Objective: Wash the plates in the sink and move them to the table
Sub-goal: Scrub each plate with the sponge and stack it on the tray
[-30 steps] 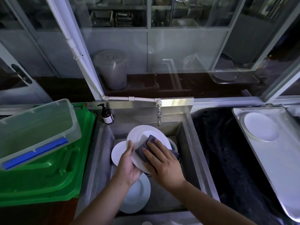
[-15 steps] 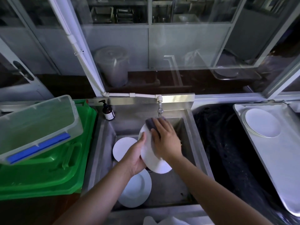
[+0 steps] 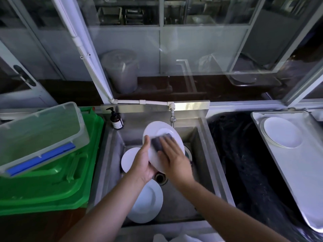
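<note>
Over the steel sink [image 3: 202, 154] my left hand [image 3: 142, 163] grips the lower left edge of a white plate [image 3: 153, 130], which is tilted up towards me. My right hand [image 3: 174, 161] presses a dark sponge [image 3: 158, 141] flat against the plate's face, fingers stretched over it. Two more white plates lie in the basin: one [image 3: 127, 159] at the left behind my left hand, one [image 3: 148, 205] at the near side under my forearm. A further white plate [image 3: 281, 131] sits on the metal tray [image 3: 305, 172] at the right.
A tap [image 3: 172, 117] hangs just behind the held plate. A dark soap bottle [image 3: 116, 119] stands at the sink's back left corner. A green crate [image 3: 52, 186] with a clear plastic box [image 3: 40, 135] on it fills the left. Black plastic sheet [image 3: 244, 163] lies between sink and tray.
The plate has turned from edge-on to face me. My right hand has slid the sponge down from the plate's top edge onto its face.
</note>
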Action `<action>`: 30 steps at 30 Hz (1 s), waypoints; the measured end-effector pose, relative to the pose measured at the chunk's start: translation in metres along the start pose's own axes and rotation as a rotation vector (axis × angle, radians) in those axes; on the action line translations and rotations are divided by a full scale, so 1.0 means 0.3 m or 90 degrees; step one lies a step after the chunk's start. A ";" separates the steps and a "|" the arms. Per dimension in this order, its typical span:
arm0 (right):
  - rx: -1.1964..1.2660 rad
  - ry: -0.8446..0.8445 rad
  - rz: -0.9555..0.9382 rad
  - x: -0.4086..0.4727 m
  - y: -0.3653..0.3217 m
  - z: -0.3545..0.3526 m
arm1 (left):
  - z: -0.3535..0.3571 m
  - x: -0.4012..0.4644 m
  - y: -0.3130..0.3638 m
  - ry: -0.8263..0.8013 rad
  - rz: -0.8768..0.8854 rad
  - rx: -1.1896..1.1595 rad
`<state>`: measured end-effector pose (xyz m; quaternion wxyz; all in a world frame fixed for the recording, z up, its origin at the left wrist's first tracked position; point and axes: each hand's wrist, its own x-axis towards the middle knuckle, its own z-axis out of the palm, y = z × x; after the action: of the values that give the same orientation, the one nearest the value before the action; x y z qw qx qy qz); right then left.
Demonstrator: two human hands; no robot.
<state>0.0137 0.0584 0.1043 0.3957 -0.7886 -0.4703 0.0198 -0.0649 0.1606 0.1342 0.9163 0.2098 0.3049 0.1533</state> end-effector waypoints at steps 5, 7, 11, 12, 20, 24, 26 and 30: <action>-0.113 0.056 -0.192 -0.103 0.028 0.018 | -0.016 0.005 0.007 0.038 0.004 -0.062; -0.117 0.066 -0.221 -0.130 0.080 0.007 | -0.037 0.015 0.019 0.035 0.029 -0.091; 0.060 0.071 0.099 -0.064 0.140 -0.038 | -0.069 0.001 0.023 -0.018 0.015 -0.075; 0.097 0.053 0.193 -0.026 0.147 -0.053 | -0.068 -0.014 0.017 -0.024 0.000 -0.054; 0.052 -0.031 0.175 0.134 0.085 -0.070 | -0.001 -0.061 -0.070 0.035 -0.083 0.197; 0.065 -0.018 0.051 0.038 -0.019 0.009 | 0.001 -0.030 -0.076 0.047 -0.040 0.050; 0.042 -0.003 -0.030 -0.017 -0.012 0.020 | -0.010 -0.023 -0.039 0.043 -0.014 -0.009; -0.074 -0.025 -0.223 -0.061 0.087 0.004 | -0.035 -0.019 0.006 0.044 -0.019 -0.107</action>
<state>0.0218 0.0389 0.0804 0.3378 -0.7154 -0.6086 -0.0614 -0.0761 0.1629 0.1302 0.9219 0.1222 0.3253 0.1714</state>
